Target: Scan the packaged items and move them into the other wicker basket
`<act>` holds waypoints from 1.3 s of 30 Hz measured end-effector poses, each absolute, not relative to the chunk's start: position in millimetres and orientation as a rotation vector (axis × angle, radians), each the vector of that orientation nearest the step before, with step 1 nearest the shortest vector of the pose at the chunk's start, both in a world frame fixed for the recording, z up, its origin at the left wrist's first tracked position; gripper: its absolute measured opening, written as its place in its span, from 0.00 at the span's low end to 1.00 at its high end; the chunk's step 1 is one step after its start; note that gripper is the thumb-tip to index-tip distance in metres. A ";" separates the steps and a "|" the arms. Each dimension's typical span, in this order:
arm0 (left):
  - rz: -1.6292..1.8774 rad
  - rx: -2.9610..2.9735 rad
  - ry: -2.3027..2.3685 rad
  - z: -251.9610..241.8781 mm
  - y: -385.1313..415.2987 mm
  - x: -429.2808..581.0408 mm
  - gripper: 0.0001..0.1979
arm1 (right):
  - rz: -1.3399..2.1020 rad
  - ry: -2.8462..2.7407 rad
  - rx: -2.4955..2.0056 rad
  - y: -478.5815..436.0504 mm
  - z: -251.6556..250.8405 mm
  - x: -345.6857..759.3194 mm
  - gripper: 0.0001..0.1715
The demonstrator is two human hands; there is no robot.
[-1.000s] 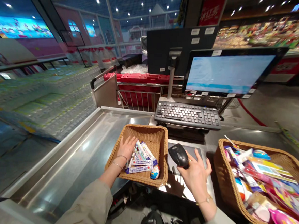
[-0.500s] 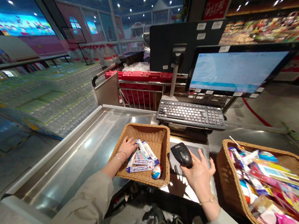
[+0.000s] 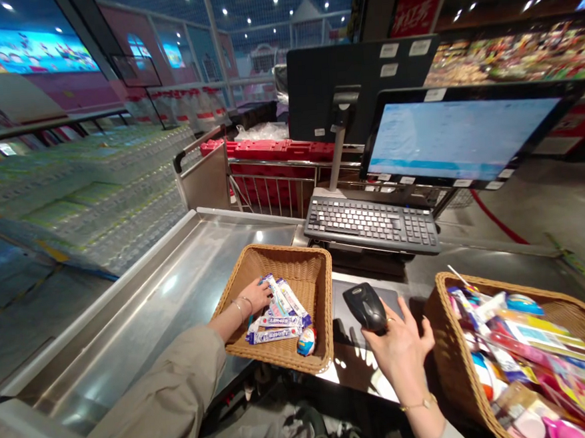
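My left hand (image 3: 254,296) reaches into the wicker basket (image 3: 327,296) in front of me. Its fingertips rest on the upper ends of several slim wrapped snack sticks (image 3: 279,321) in blue and white; the thumb is hidden. No stick is lifted off the pile. A blue, white and orange egg-shaped package (image 3: 306,342) lies in the basket's near right corner. Right of the basket, my right hand (image 3: 401,345) grips a black handheld barcode scanner (image 3: 366,306) above the counter, with some fingers spread out to the side.
A second wicker basket (image 3: 449,341), heaped with colourful packages, stands at the right. Behind are a keyboard (image 3: 373,221), a lit screen (image 3: 462,137) and another monitor's dark back (image 3: 357,74). The metal counter (image 3: 153,302) has a raised rim. A trolley (image 3: 270,180) stands beyond it.
My left fingers have shifted and now bend over the sticks' upper ends. My right hand and the scanner have moved slightly right and toward me. The view has shifted a little.
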State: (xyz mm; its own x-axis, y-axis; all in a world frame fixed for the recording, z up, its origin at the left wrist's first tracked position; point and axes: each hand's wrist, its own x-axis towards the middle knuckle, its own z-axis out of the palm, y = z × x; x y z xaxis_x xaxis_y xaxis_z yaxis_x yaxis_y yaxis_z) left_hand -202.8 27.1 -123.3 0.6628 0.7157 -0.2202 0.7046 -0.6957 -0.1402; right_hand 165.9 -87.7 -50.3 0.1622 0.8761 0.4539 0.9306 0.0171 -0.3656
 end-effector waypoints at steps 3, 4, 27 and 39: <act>0.435 -2.832 -1.181 -124.4 29.2 -204.5 0.07 | -0.131 -1.706 -1.853 -89.2 -52.3 167.4 0.14; 0.444 -2.832 -1.175 -124.7 29.7 -205.3 0.07 | -0.129 -1.705 -1.855 -89.9 -52.6 167.8 0.13; 0.357 -2.743 -1.281 -103.1 47.9 -222.9 0.14 | -0.085 -1.718 -1.858 -100.6 -43.8 167.9 0.12; 0.121 -2.531 -1.452 -34.1 28.4 -186.2 0.05 | -0.104 -1.666 -1.860 -105.1 -36.5 176.7 0.13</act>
